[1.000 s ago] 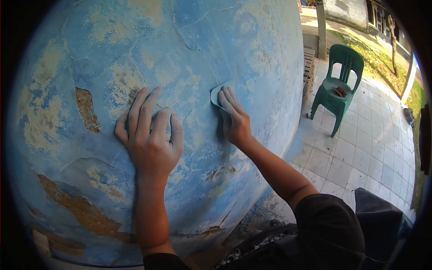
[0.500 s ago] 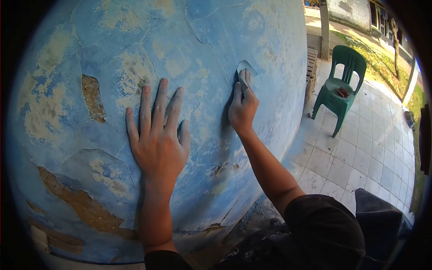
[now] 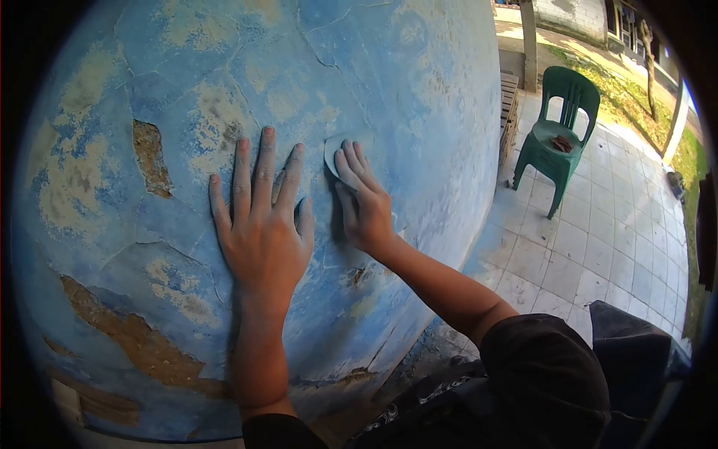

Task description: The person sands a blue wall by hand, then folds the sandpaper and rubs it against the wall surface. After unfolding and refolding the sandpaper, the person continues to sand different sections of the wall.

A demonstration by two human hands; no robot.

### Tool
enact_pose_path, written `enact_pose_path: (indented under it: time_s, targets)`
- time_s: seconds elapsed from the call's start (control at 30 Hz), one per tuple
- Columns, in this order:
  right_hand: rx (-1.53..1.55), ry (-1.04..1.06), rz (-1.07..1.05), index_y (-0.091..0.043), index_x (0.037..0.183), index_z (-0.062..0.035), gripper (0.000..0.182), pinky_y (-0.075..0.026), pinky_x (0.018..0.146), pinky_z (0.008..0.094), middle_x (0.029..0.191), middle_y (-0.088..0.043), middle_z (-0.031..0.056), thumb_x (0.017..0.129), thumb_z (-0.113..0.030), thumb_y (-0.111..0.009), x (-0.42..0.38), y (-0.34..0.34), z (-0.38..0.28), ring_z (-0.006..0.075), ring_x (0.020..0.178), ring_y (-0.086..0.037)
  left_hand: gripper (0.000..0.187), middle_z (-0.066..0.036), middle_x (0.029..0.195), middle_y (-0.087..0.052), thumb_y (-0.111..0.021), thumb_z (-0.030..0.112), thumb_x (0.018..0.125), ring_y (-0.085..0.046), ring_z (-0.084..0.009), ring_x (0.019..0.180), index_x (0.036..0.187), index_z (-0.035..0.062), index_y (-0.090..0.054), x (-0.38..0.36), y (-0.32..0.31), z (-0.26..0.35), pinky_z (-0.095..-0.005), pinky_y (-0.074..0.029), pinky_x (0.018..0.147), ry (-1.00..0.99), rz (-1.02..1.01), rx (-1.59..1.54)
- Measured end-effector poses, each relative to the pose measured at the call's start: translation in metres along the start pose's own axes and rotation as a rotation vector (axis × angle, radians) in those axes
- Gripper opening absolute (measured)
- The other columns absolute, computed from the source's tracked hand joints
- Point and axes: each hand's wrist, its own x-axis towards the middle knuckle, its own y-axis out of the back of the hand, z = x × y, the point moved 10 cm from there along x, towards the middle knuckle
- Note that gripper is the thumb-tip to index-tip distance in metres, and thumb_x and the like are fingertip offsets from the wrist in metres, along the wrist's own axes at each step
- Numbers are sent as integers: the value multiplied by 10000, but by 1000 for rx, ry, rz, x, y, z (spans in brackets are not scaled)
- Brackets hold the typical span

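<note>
A blue wall [image 3: 419, 187] with cracked, flaking paint and pale worn patches stands before me. My left hand [image 3: 265, 239] lies flat on it, fingers spread, holding nothing. Close by on its right, my right hand [image 3: 366, 209] presses a thin folded piece of sandpaper [image 3: 332, 156] against the paint. The sheet's pale edge shows past the fingertips, while the rest is hidden under the fingers. Whitish dust coats the fingers of both hands.
On the white tiled floor [image 3: 576, 247] at right stands a green plastic chair [image 3: 587, 93], with small brownish pieces [image 3: 561, 144] on its seat. A slatted wooden object [image 3: 509, 108] is beside the wall's edge. Something dark and angular [image 3: 628, 344] sits at lower right.
My right hand has moved left and slightly down the wall with the sandpaper, nearer my left hand. My left hand has stayed in place. The view has shifted slightly.
</note>
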Motion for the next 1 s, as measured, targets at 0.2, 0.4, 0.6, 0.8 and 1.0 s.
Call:
enact_pose_path:
  time_s: [0.2,0.4,0.6,0.8,1.0]
  targets:
    - [-159,-201,198,-619,1464,68,403,-480,1183,430,1560,-553,285,1067,20,-566,1,63,108,393,1510,-481,744,37,1778,-349,-780,416,930,-296,-243,1647,1624,392,-514,-4,-14,5,-574,-215,1330,-35,10,60]
    - [-113,-18,192,-639,1463,41,440,-435,1218,461,1566,-556,277,1024,44,-609,28,31,47,472,1526,-434,735,62,1785,-327,-749,474,951,-292,-223,1647,1635,431,-481,-3,-17,9,-557,-218,1336,-28,2,91]
    - [-146,71,-16,-649,1461,31,442,-423,1234,477,1542,-585,276,1022,42,-597,-18,40,76,455,1490,-500,712,47,1765,-374,-768,433,940,-311,-226,1639,1610,391,-531,-6,-12,9,-553,-223,1333,-54,18,51]
    - [-64,2,159,-644,1458,41,429,-373,1266,497,1558,-562,282,1031,31,-609,28,22,31,428,1554,-414,680,34,1749,-406,-784,369,933,-333,-237,1630,1581,364,-576,-8,-10,10,-557,-227,1328,-35,12,-47]
    - [-106,-33,74,-653,1451,41,433,-396,1254,488,1552,-563,288,1018,43,-629,10,43,77,457,1494,-483,652,24,1742,-421,-773,335,938,-338,-241,1628,1566,351,-597,-5,-8,9,-564,-227,1325,-39,28,-33]
